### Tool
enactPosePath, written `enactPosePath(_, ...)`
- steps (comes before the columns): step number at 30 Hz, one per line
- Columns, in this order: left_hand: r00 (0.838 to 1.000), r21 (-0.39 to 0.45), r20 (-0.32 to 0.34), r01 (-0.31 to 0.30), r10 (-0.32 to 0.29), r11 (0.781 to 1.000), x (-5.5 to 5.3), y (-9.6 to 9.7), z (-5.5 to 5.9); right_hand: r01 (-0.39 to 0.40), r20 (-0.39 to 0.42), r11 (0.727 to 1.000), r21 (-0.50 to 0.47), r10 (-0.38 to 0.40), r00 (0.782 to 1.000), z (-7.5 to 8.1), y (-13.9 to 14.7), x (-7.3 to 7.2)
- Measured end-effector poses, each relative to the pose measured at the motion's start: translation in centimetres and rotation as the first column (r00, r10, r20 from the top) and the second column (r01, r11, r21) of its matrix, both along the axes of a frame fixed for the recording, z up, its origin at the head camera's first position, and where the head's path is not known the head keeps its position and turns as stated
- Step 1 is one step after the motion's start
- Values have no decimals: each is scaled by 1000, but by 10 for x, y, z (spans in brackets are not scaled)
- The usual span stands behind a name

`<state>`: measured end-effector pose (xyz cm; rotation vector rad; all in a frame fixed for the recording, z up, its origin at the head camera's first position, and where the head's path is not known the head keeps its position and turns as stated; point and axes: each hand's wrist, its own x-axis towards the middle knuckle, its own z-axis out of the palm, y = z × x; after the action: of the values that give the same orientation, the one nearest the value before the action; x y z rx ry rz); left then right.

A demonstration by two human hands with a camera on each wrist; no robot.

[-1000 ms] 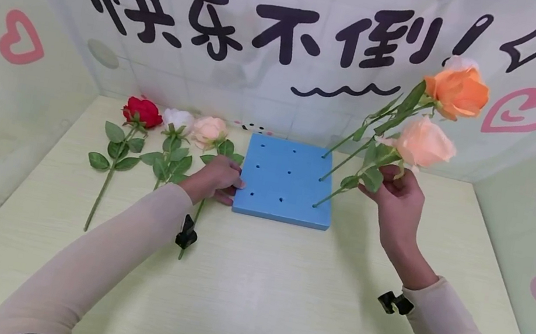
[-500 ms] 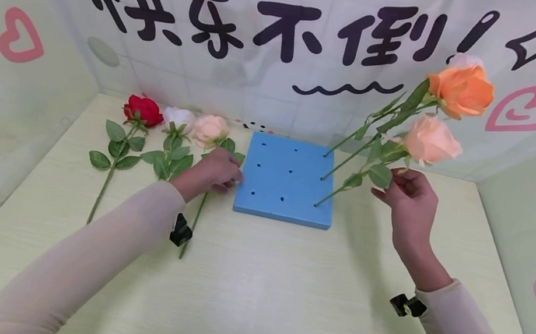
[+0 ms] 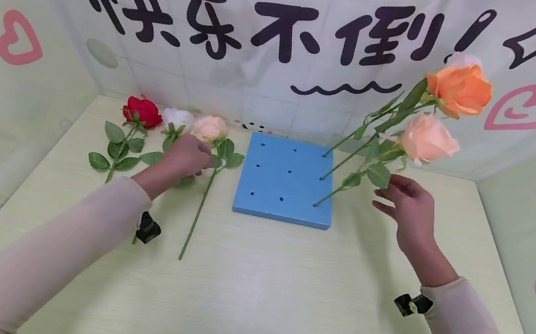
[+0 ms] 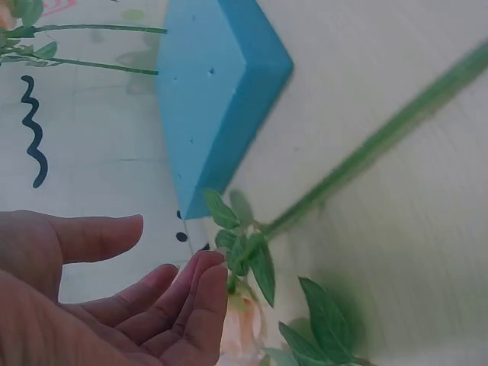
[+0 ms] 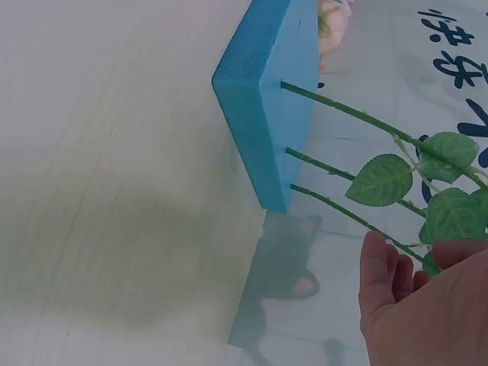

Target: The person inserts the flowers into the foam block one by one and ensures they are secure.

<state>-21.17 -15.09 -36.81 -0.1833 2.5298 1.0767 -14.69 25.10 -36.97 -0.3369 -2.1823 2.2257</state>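
My left hand [image 3: 184, 156] is over the lying roses, thumb and fingers apart in the left wrist view with nothing between them. Right by its fingertips is a pale pink rose [image 3: 209, 129] with its green stem [image 4: 358, 156]. Under the hand lies a white rose [image 3: 178, 118], its stem partly hidden. My right hand [image 3: 407, 210] holds nothing and hovers by the leaves of a light pink rose [image 3: 429, 139]. That rose leans right from the near right hole of a blue holed block [image 3: 271, 182]. An orange rose [image 3: 459, 89] leans behind it.
A red rose [image 3: 142, 112] lies at the far left of the table [image 3: 267, 297]. Another pale flower head shows behind the orange rose, and three stems stand in the block's right column. A printed backdrop [image 3: 260, 89] rises close behind the block.
My left hand has let go of the block's left edge and moved left over the lying roses. My right hand has drawn slightly right, off the light pink rose, its fingers spreading.
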Motion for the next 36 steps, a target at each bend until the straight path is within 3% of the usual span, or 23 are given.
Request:
enactPosePath(6, 999, 5, 48, -23, 23, 1000, 6, -11, -7, -100, 128, 995, 22, 96, 987, -7, 4, -5)
enactPosePath(14, 988, 22, 140, -65, 61, 998, 14, -13, -18, -211, 259, 975, 69, 187, 948, -22, -3, -10)
enactPosePath(23, 973, 66, 208, -121, 105, 990, 18, -10, -32, -296, 336, 952, 76, 255, 907, -45, -21, -13)
enactPosePath(36, 971, 104, 207, -143, 120, 984, 23, -2, -43, -334, 359, 933, 137, 267, 894, -61, -40, -11)
